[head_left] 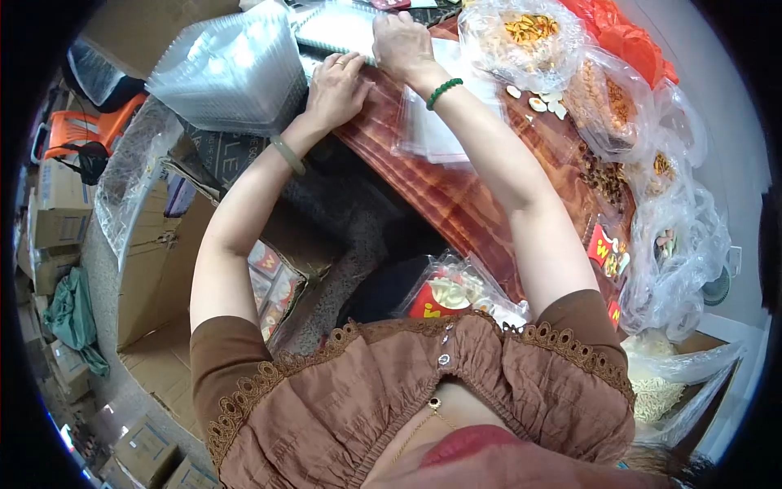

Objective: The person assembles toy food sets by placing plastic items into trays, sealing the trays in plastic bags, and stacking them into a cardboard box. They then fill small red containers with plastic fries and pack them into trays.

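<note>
Both forearms reach to the top of the view. My left hand (338,88), with a pale bangle at the wrist, rests at the lower edge of a clear plastic tray (338,28), its fingers bent over that edge. My right hand (402,47), with a green bead bracelet, is curled at the tray's right end; its fingertips are hidden. Left of the hands stands a tall stack of clear plastic trays (232,69). Clear flat bags (432,122) lie on the brown patterned cloth (391,163) below my right hand.
Bags of orange pieces (529,41) and other clear bags (680,236) line the right side. White slices (538,104) lie loose on the cloth. A red-labelled packet (456,293) is near my body. An open cardboard box (155,285) stands at the left.
</note>
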`<state>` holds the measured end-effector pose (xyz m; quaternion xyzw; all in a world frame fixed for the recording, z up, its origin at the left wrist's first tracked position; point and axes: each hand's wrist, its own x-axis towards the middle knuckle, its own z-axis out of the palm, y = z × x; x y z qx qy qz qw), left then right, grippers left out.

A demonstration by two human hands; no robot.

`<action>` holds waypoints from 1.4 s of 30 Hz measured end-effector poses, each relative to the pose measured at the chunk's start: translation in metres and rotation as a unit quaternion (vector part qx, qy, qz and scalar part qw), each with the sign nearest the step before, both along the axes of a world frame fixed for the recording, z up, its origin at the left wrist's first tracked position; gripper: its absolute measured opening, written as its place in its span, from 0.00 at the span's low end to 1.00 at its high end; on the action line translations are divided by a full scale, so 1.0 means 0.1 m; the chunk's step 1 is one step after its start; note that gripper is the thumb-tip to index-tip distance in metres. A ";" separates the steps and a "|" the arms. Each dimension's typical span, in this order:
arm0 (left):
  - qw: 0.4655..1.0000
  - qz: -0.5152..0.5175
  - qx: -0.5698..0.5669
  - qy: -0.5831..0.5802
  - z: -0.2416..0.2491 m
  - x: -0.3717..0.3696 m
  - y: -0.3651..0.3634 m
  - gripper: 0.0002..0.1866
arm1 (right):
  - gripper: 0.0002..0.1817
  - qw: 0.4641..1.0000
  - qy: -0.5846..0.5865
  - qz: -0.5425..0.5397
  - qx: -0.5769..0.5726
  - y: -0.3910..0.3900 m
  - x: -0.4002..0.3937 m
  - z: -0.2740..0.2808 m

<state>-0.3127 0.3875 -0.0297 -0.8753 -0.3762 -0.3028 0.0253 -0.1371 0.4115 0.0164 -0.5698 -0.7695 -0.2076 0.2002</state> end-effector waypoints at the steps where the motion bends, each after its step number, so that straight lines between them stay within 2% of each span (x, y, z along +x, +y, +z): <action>1: 0.997 -0.001 -0.060 -0.042 0.10 -0.01 -0.01 0.33 | 0.12 1.000 0.028 0.010 0.011 -0.06 0.10 0.11; 3: 0.989 0.011 0.041 -0.145 0.26 0.02 -0.03 0.44 | 0.15 0.996 0.081 0.031 -0.015 -0.34 0.42 0.43; 4: 0.986 0.035 0.039 -0.159 0.39 0.03 -0.06 0.56 | 0.16 0.993 0.105 0.040 -0.037 -0.54 0.62 0.66; 6: 0.948 -0.015 -0.029 -0.317 0.77 0.12 -0.12 0.63 | 0.20 0.986 0.138 0.045 -0.085 -0.99 1.04 1.10; 7: 0.920 -0.029 -0.085 -0.381 0.83 0.23 -0.07 0.63 | 0.21 0.982 0.146 0.044 -0.110 -1.26 1.25 1.32; 9: 0.866 -0.125 -0.234 -0.425 1.00 0.48 -0.08 0.47 | 0.25 0.973 0.155 0.034 -0.167 -1.85 1.63 1.64; 11: 0.783 -0.264 -0.417 -0.378 1.10 0.82 -0.22 0.33 | 0.28 0.962 0.158 0.007 -0.224 -2.54 1.97 1.90; 12: 0.678 -0.363 -0.538 -0.345 1.10 1.01 -0.33 0.25 | 0.30 0.954 0.156 -0.011 -0.254 -2.85 2.12 1.96; 15: 0.622 -0.421 -0.613 -0.244 0.95 1.69 -0.86 0.15 | 0.35 0.924 0.142 -0.058 -0.349 -3.65 2.46 1.89; 17: 0.541 -0.402 -0.694 -0.253 0.90 2.17 -1.36 0.13 | 0.39 0.908 0.116 -0.077 -0.395 -4.03 2.66 1.69; 18: 0.521 -0.360 -0.723 -0.275 0.98 2.37 -1.72 0.12 | 0.40 0.901 0.101 -0.083 -0.413 -4.20 2.72 1.55; 20: 0.400 -0.359 -0.790 -0.295 0.81 2.76 -2.06 0.08 | 0.44 0.905 0.060 -0.081 -0.413 -4.50 2.81 1.23; 21: 0.283 -0.420 -0.812 -0.289 0.56 3.00 -2.15 0.08 | 0.46 0.910 0.042 -0.080 -0.404 -4.63 2.87 1.09; 23: 0.367 -0.358 -0.815 -0.270 0.60 3.20 -2.46 0.11 | 0.49 0.922 0.013 -0.093 -0.375 -4.78 3.01 0.85; 24: 0.369 -0.357 -0.814 -0.271 0.60 3.24 -2.56 0.11 | 0.51 0.927 -0.001 -0.105 -0.360 -4.83 3.10 0.75; 26: 0.479 -0.321 -0.781 -0.241 0.56 3.28 -2.68 0.19 | 0.55 0.932 -0.026 -0.136 -0.336 -4.92 3.29 0.60; 27: 0.573 -0.297 -0.735 -0.210 0.55 3.23 -2.71 0.27 | 0.57 0.932 -0.035 -0.151 -0.328 -4.94 3.40 0.52; 28: 0.575 -0.295 -0.734 -0.210 0.51 3.17 -2.68 0.27 | 0.59 0.931 -0.044 -0.163 -0.325 -4.96 3.51 0.44; 30: 0.739 -0.311 -0.571 -0.175 0.40 3.00 -2.54 0.31 | 0.62 0.927 -0.056 -0.183 -0.321 -4.99 3.67 0.31; 31: 0.740 -0.308 -0.571 -0.176 0.39 2.89 -2.48 0.31 | 0.64 0.925 -0.060 -0.188 -0.324 -5.00 3.73 0.26; 33: 0.795 -0.290 -0.517 -0.131 0.37 2.67 -2.33 0.27 | 0.68 0.927 -0.058 -0.186 -0.321 -4.97 3.83 0.17; 34: 0.795 -0.288 -0.517 -0.134 0.33 2.57 -2.25 0.27 | 0.69 0.931 -0.048 -0.177 -0.317 -4.97 3.84 0.13; 36: 0.840 -0.292 -0.446 -0.103 0.21 2.36 -2.11 0.22 | 0.67 0.948 -0.023 -0.134 -0.289 -4.95 3.86 0.06; 39: 0.841 -0.302 -0.428 -0.132 0.10 2.09 -1.99 0.18 | 0.66 0.946 -0.015 -0.135 -0.295 -4.94 3.76 0.02; 42: 0.843 -0.282 -0.440 -0.129 0.19 1.93 -2.02 0.17 | 0.66 0.950 0.007 -0.120 -0.287 -4.96 3.64 0.01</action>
